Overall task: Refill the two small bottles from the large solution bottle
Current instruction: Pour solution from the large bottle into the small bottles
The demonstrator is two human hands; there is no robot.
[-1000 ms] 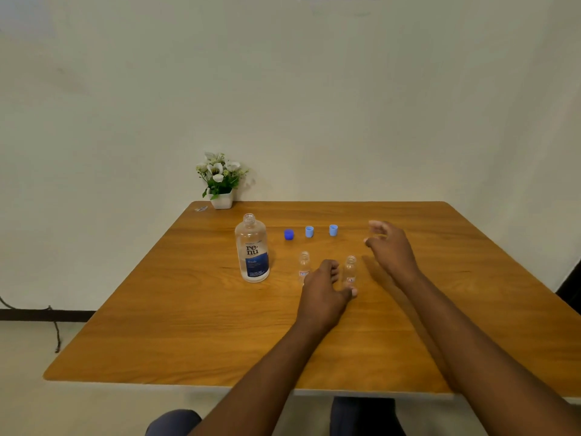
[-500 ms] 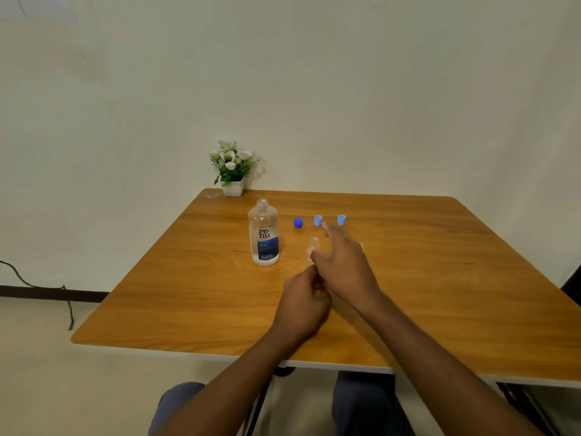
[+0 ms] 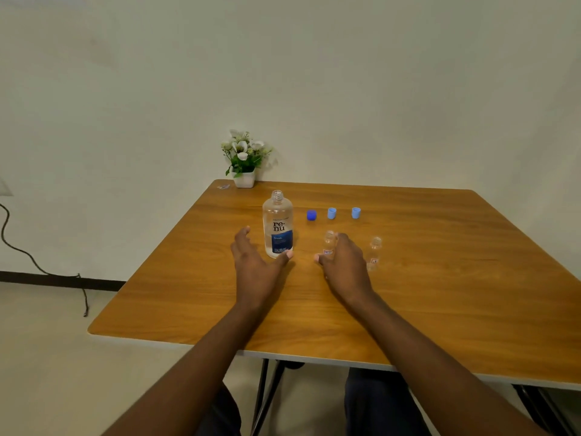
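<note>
The left hand is spread wide and holds nothing, its thumb tip crossing in front of the base of the large bottle. This bottle stands upright and uncapped, with a label reading "re-nu fresh". Behind and to its right lie a dark blue cap and a pair of light blue caps. The right hand curves around the first small bottle and hides its lower half, so whether it grips cannot be told. The second small bottle stands apart, its red label illegible. The near right corner of the table is cut off.
</note>
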